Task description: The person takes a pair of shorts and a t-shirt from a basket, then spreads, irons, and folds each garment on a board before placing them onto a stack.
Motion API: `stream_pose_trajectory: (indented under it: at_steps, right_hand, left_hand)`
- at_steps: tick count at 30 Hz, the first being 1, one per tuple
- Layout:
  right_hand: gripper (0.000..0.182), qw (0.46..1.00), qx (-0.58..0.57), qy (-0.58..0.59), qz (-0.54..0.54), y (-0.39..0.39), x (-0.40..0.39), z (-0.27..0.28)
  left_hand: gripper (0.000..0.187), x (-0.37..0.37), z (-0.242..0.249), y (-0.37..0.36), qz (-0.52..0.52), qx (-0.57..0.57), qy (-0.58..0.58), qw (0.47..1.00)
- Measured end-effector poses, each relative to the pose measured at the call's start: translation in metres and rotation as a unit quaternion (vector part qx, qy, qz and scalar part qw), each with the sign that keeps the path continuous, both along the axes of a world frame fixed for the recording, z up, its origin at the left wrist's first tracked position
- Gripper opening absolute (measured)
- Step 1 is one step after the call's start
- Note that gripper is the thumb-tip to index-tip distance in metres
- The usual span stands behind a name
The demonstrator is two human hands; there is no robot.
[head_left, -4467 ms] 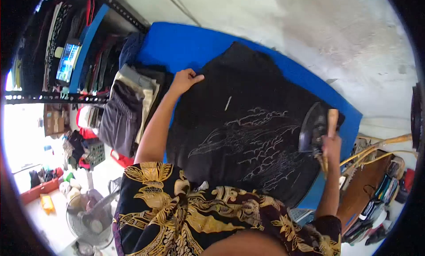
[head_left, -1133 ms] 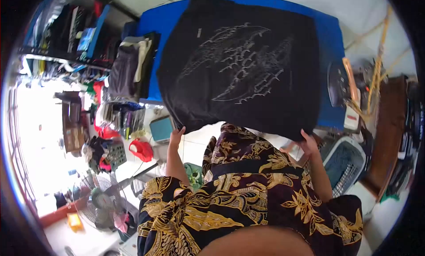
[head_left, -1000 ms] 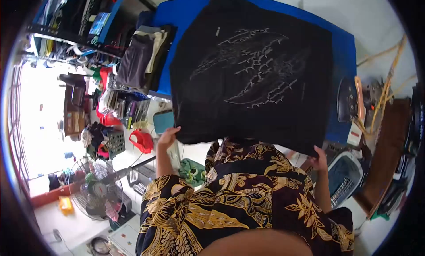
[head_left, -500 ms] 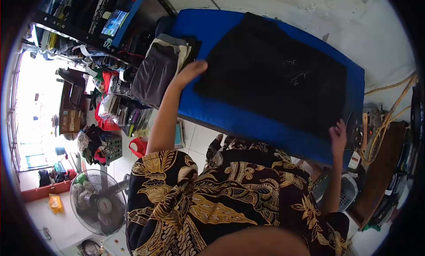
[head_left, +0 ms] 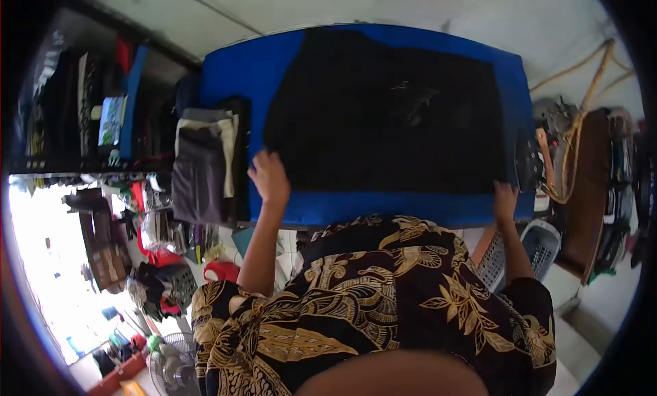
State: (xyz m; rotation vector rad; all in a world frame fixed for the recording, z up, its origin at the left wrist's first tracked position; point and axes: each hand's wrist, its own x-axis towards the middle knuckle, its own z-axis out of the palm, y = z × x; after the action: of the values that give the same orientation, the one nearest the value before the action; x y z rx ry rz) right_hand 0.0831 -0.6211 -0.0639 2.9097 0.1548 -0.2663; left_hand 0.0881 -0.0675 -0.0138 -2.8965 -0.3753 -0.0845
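Observation:
A wide black garment (head_left: 369,122) lies spread flat over a blue-covered table (head_left: 390,208); its exact kind I cannot make out. Pale thin markings show right of its middle. My left hand (head_left: 272,180) is at the garment's lower left corner, fingers bent a little and apart, holding nothing visible. At the lower right corner, my right hand (head_left: 505,203) has its fingertips closed on the garment's edge. Left of my left hand is a stack of folded clothes (head_left: 198,173), grey and cream on top. An iron (head_left: 527,163) stands at the table's right end.
Shelves of clothes (head_left: 68,115) rise at the left, with a lit phone (head_left: 111,121) propped there. A rope (head_left: 578,129) hangs at the right. Below the table's right end is a grey basket (head_left: 537,245). A fan (head_left: 171,365) stands on the floor at lower left.
My view has turned and levelled. My left hand has moved down from the garment's left edge to its lower left corner. My right hand now reaches the lower right corner.

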Motion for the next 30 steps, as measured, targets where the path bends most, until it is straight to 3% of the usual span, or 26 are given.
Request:
stream_pose_trajectory:
  at_steps: [1, 4, 6, 7, 8, 9, 10, 11, 13, 15, 16, 17, 18, 19, 21, 22, 23, 24, 25, 28, 29, 30]
  right_hand:
    - [0.053, 0.997, 0.011, 0.066, -0.046, 0.005, 0.015, 0.012]
    - [0.043, 0.979, 0.151, -0.108, 0.083, 0.013, 0.074, 0.011]
    - [0.038, 0.969, 0.137, -0.154, 0.139, 0.013, 0.104, 0.005]
    - [0.035, 0.967, 0.107, -0.170, 0.157, 0.008, 0.116, 0.000]
    - [0.035, 0.967, 0.109, -0.171, 0.154, 0.003, 0.128, 0.007]
    - [0.032, 0.992, 0.066, -0.053, 0.093, -0.004, 0.139, 0.017]
    - [0.029, 0.997, 0.023, 0.068, 0.032, -0.009, 0.145, 0.021]
    - [0.029, 0.997, 0.025, 0.071, 0.032, -0.008, 0.145, 0.017]
    - [0.025, 0.988, -0.003, -0.154, 0.007, 0.004, 0.133, 0.007]
    - [0.029, 0.939, 0.173, -0.289, 0.063, 0.032, 0.111, 0.000]
    - [0.030, 0.941, 0.225, -0.220, 0.124, 0.043, 0.093, -0.014]
    - [0.040, 0.929, 0.287, -0.142, 0.187, 0.050, 0.077, -0.024]
    - [0.047, 0.952, 0.255, -0.123, 0.117, 0.045, 0.070, -0.019]
    - [0.056, 0.969, 0.218, -0.107, 0.050, 0.036, 0.071, -0.012]
    - [0.066, 0.985, 0.110, -0.125, 0.032, -0.011, 0.082, -0.013]
    - [0.070, 0.985, 0.078, -0.147, -0.035, -0.022, 0.089, 0.031]
    - [0.071, 0.978, 0.104, -0.182, -0.013, -0.066, 0.093, 0.030]
    - [0.072, 0.984, 0.066, -0.157, -0.052, -0.079, 0.097, 0.071]
    - [0.071, 0.979, 0.087, -0.130, -0.130, -0.116, 0.093, 0.065]
    - [0.061, 0.946, 0.100, -0.126, -0.282, -0.126, 0.099, 0.060]
    - [0.054, 0.942, 0.129, -0.092, -0.297, -0.130, 0.107, 0.055]
    - [0.047, 0.896, 0.275, -0.021, -0.347, -0.151, 0.115, 0.042]
  left_hand:
    - [0.022, 0.014, 0.000, -0.026, -0.083, -0.103, -0.021, 0.991]
    - [0.023, 0.071, -0.006, -0.110, -0.371, -0.313, -0.002, 0.875]
    - [0.025, 0.106, -0.029, -0.148, -0.515, -0.154, -0.047, 0.842]
    - [0.025, 0.120, -0.029, -0.155, -0.518, -0.152, -0.046, 0.840]
    - [0.027, 0.132, -0.028, -0.159, -0.465, -0.104, 0.039, 0.878]
    - [0.031, 0.143, -0.028, -0.161, -0.404, -0.055, 0.124, 0.905]
    - [0.036, 0.151, -0.032, -0.158, -0.372, -0.048, 0.131, 0.918]
    - [0.041, 0.155, -0.031, -0.157, -0.340, -0.040, 0.139, 0.929]
    - [0.037, 0.140, -0.031, -0.173, -0.321, -0.032, 0.125, 0.938]
    - [0.022, 0.118, -0.032, -0.209, -0.267, 0.061, -0.083, 0.958]
    - [0.019, 0.104, -0.038, -0.227, -0.296, 0.039, -0.067, 0.952]
    - [0.021, 0.088, -0.048, -0.239, -0.358, -0.063, -0.035, 0.931]
    - [0.038, 0.073, -0.049, -0.251, -0.391, -0.165, 0.040, 0.905]
    - [0.048, 0.059, -0.059, -0.255, -0.375, -0.189, 0.048, 0.906]
    - [0.068, 0.057, -0.062, -0.255, -0.343, -0.228, 0.095, 0.906]
    - [0.068, 0.058, -0.058, -0.255, -0.338, -0.229, 0.096, 0.908]
    - [0.068, 0.062, -0.055, -0.257, -0.338, -0.237, 0.098, 0.906]
    - [0.068, 0.063, -0.055, -0.256, -0.332, -0.246, 0.101, 0.905]
    - [0.067, 0.062, -0.057, -0.256, -0.333, -0.244, 0.098, 0.906]
    - [0.060, 0.061, -0.060, -0.252, -0.352, -0.243, 0.075, 0.901]
    - [0.059, 0.060, -0.060, -0.252, -0.355, -0.251, 0.068, 0.898]
    - [0.058, 0.059, -0.061, -0.252, -0.363, -0.257, 0.060, 0.894]
